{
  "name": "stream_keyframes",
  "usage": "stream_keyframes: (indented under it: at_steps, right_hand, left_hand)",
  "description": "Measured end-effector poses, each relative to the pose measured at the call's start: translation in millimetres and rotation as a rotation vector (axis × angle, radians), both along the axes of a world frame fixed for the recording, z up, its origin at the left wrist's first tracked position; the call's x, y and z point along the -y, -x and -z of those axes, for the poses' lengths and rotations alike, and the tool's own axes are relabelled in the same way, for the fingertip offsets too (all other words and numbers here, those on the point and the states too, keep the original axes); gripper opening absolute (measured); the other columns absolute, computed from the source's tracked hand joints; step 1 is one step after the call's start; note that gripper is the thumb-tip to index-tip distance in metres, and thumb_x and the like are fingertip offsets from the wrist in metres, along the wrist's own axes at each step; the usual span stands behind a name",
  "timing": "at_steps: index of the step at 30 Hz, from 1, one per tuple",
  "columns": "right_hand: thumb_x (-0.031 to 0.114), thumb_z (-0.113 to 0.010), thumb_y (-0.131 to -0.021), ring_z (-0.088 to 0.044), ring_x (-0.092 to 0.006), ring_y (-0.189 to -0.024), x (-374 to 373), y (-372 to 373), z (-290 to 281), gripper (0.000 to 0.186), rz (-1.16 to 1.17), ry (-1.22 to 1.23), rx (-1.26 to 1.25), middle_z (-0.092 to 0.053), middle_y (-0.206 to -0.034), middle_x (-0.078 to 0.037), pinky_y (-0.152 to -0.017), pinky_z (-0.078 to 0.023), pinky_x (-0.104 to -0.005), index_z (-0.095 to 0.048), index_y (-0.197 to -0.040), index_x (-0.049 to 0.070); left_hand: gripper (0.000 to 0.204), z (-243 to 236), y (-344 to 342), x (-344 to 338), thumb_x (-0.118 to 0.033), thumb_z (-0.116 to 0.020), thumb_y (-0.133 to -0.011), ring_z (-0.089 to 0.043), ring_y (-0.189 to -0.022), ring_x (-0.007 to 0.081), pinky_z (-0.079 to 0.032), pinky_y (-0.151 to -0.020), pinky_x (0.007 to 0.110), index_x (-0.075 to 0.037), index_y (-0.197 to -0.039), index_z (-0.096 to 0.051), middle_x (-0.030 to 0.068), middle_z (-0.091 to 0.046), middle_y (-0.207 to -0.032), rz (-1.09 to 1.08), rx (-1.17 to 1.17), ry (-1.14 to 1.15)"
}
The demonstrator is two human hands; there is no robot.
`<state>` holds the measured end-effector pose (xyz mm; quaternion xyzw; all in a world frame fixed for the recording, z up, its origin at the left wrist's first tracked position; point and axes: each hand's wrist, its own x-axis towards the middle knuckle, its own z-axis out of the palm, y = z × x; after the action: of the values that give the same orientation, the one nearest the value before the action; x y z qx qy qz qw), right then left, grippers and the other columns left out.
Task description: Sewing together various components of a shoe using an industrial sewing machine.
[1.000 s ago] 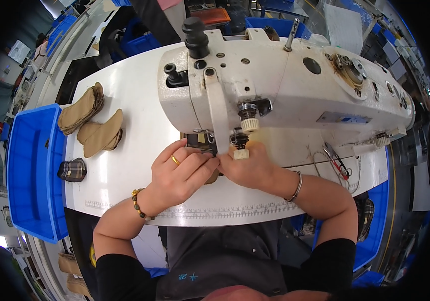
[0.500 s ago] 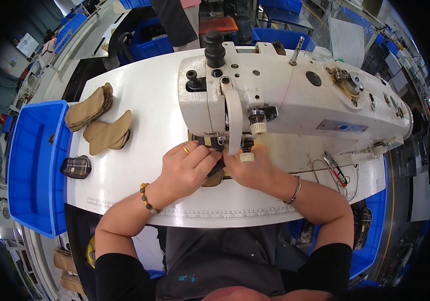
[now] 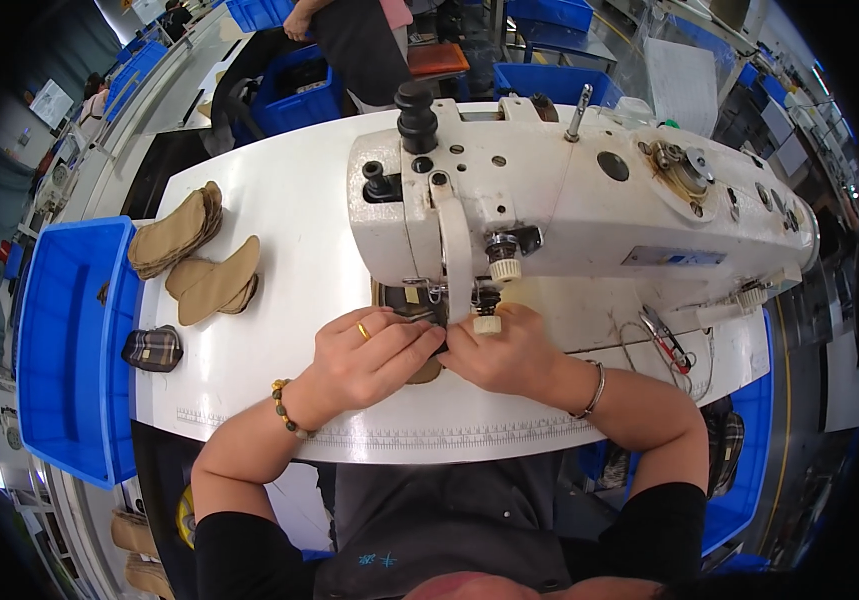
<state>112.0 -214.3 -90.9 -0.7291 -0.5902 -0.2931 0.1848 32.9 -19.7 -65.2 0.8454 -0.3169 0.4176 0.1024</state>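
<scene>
Under the head of a white sewing machine [image 3: 549,215] lies a dark fabric piece [image 3: 412,303] with a small pale label, and a tan sole-shaped piece [image 3: 426,372] shows below it. My left hand [image 3: 369,355], wearing a ring and a beaded bracelet, pinches the dark fabric's near edge just left of the presser area. Close beside it, my right hand [image 3: 504,350] has its fingers closed at the same edge, partly behind the machine's knob. The two hands' fingertips nearly meet. The machine head hides the needle and much of the fabric.
Two stacks of tan soles [image 3: 179,230] lie at the left of the white table [image 3: 299,250]. A plaid slipper upper [image 3: 152,348] sits beside a blue bin [image 3: 74,350]. Red-handled thread snips [image 3: 667,340] and loose cord lie right. Behind the table, a person [image 3: 354,45] stands.
My fingertips have drawn closer together at the fabric edge, and the left hand has shifted slightly. The view has tilted a little. The person behind has moved, and their hand now shows.
</scene>
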Motion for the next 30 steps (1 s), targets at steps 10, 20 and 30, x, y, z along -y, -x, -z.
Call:
stream_keyframes:
  at_steps: [10,20,30]
  right_hand:
    - [0.022,-0.066,-0.071,-0.050,-0.0111,-0.061,-3.9,3.7,16.4,0.018,-0.027,0.051,0.096,-0.041,-0.065,0.002,-0.045,-0.039,-0.0301,-0.052,-0.062,0.015]
    - [0.022,-0.066,-0.071,-0.052,-0.0102,-0.060,2.7,6.2,10.3,0.016,0.009,0.023,0.109,-0.043,-0.065,0.002,-0.046,-0.040,-0.0278,-0.053,-0.063,0.015]
    - [0.017,-0.064,-0.068,-0.049,-0.0138,-0.047,-2.2,7.6,9.8,0.013,-0.044,0.023,0.011,-0.044,-0.057,-0.001,-0.044,-0.039,-0.0289,-0.052,-0.068,0.011]
  left_hand:
    - [0.032,16.1,2.4,4.9,-0.009,-0.075,-0.052,-0.053,-0.053,0.0144,-0.041,-0.043,0.028,-0.013,-0.084,-0.069,-0.0018,-0.051,-0.066,-0.114,-0.137,0.208]
    - [0.034,-20.2,12.4,-3.0,-0.013,-0.077,-0.067,-0.062,-0.072,0.0225,-0.052,-0.061,0.033,-0.009,-0.100,-0.069,0.0045,-0.060,-0.088,0.053,-0.459,0.190]
    - [0.034,-18.2,6.1,-15.1,-0.026,-0.078,-0.078,-0.064,-0.087,0.0256,-0.051,-0.076,0.035,-0.007,-0.105,-0.070,0.0043,-0.068,-0.105,-0.007,-0.767,0.082]
